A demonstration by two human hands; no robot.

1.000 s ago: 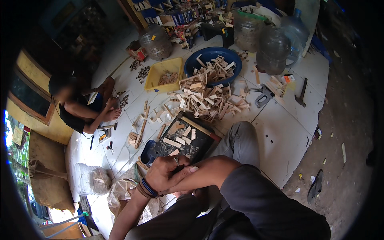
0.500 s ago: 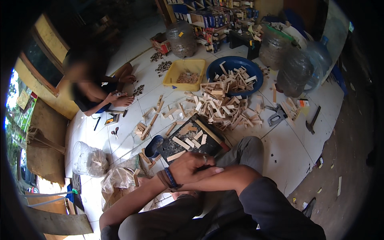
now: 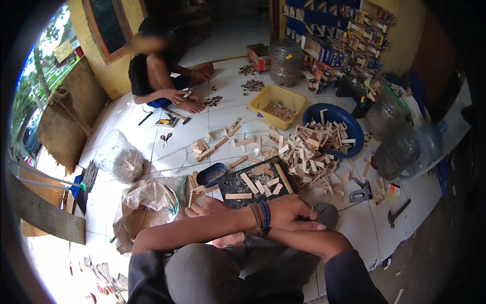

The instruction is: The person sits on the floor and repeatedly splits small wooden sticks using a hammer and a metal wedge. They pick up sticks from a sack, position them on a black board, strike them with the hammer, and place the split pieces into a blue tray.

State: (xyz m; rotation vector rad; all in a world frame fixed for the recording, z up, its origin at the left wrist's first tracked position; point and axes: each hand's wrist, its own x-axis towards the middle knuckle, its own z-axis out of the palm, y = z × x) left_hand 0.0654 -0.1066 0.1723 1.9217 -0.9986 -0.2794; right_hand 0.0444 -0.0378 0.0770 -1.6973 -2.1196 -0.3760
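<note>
My forearms cross in front of my knees, the left over the right. My left hand (image 3: 292, 214), wearing a ring and wrist bands, is closed above my right forearm; whatever its curled fingers hold, if anything, is hidden. Beyond the left forearm my right hand (image 3: 208, 206) shows partly, its fingers apart and pointing left, beside some wood sticks (image 3: 197, 190). Just ahead lies a dark work board (image 3: 235, 185) strewn with sawdust. On it are several short pale wood strips (image 3: 249, 183) and a longer wooden bar (image 3: 287, 177) along its right edge. A small blue tray (image 3: 211, 175) adjoins the board.
Wood pieces (image 3: 304, 154) are heaped beyond the board, by a blue basin (image 3: 357, 129) and a yellow tub (image 3: 258, 104). A staple gun (image 3: 361, 192) and hammer (image 3: 399, 213) lie right. Scissors (image 3: 165, 140) and a sack (image 3: 147, 200) lie left. Another person (image 3: 162, 83) sits far left.
My view has turned left, so the scene sits further right. My left hand has shifted right along the right forearm, and my right hand now shows at the left.
</note>
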